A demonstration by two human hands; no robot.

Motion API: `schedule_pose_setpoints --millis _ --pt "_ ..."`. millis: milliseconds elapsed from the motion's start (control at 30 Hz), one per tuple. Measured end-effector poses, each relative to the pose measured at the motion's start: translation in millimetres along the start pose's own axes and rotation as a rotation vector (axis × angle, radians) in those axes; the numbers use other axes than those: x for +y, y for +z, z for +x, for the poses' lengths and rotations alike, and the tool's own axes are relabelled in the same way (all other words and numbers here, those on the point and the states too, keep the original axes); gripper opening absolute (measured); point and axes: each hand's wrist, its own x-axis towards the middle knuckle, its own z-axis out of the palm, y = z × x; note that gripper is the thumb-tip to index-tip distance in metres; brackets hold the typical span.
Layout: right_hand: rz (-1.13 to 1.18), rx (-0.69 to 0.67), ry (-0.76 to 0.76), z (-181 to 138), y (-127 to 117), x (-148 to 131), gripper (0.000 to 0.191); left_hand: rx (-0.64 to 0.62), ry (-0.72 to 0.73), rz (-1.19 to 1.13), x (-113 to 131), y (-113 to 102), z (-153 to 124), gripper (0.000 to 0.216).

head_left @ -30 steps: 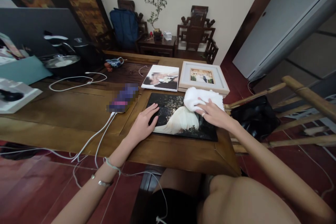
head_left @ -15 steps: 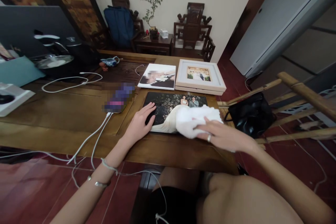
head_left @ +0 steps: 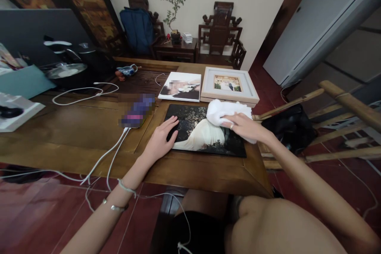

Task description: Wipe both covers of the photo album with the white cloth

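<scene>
Right hand (head_left: 245,127) partly curled, its fingers laid across a bunched white cloth (head_left: 222,113), which I read as held; the thumb is hidden from me. The cloth rests over the upper right part of a dark photo panel (head_left: 199,134), which lies flat near the front right corner of the wooden table (head_left: 193,172). Left hand (head_left: 160,141) open, palm down on the panel's left edge, gripping nothing. For good wiping, I judge that light, even pressure through the padded folds serves best, in overlapping passes, with the ring (head_left: 231,126) kept clear of the printed surface. The left hand need bear only on the rim, enough to prevent sliding. Care is also due at the far side, where 2 neighbours lie just beyond the panel: a white-edged picture (head_left: 180,87) and a pale framed picture (head_left: 228,83); whether the cloth touches the latter I cannot tell. Compared with 0.5 s earlier, the cloth sits farther from the body, now hiding the 2 printed figures and exposing more of the pale dress (head_left: 210,137); the left hand keeps its place on the panel's edge.
</scene>
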Motion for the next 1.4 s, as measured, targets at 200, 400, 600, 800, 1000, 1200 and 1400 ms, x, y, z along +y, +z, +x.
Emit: schedule_pose_setpoints --millis 200,400,600,800,1000,1200,1400 --pt "0.030 -0.236 -0.034 -73 10 -48 0.041 0.006 -0.001 0.013 2 0 0 0.037" --pt "0.091 -0.321 -0.101 -75 6 -69 0.038 0.000 0.001 0.020 0 0 -1 0.037" --pt "0.040 -0.138 -0.175 0 9 -46 0.038 -0.003 -0.007 0.014 0 -1 -1 0.037" --pt "-0.151 -0.009 -0.183 50 25 -32 0.040 -0.004 -0.009 0.010 -1 -1 -1 0.037" --pt "-0.186 -0.094 -0.270 -4 35 -73 0.039 -0.008 -0.013 0.008 0 -1 0 0.038" --pt "0.007 -0.411 -0.412 -57 13 -104 0.034 -0.010 -0.018 0.007 2 -1 -1 0.037" --pt "0.000 -0.326 -0.341 -12 11 -71 0.035 -0.010 -0.017 0.017 0 0 -1 0.038"
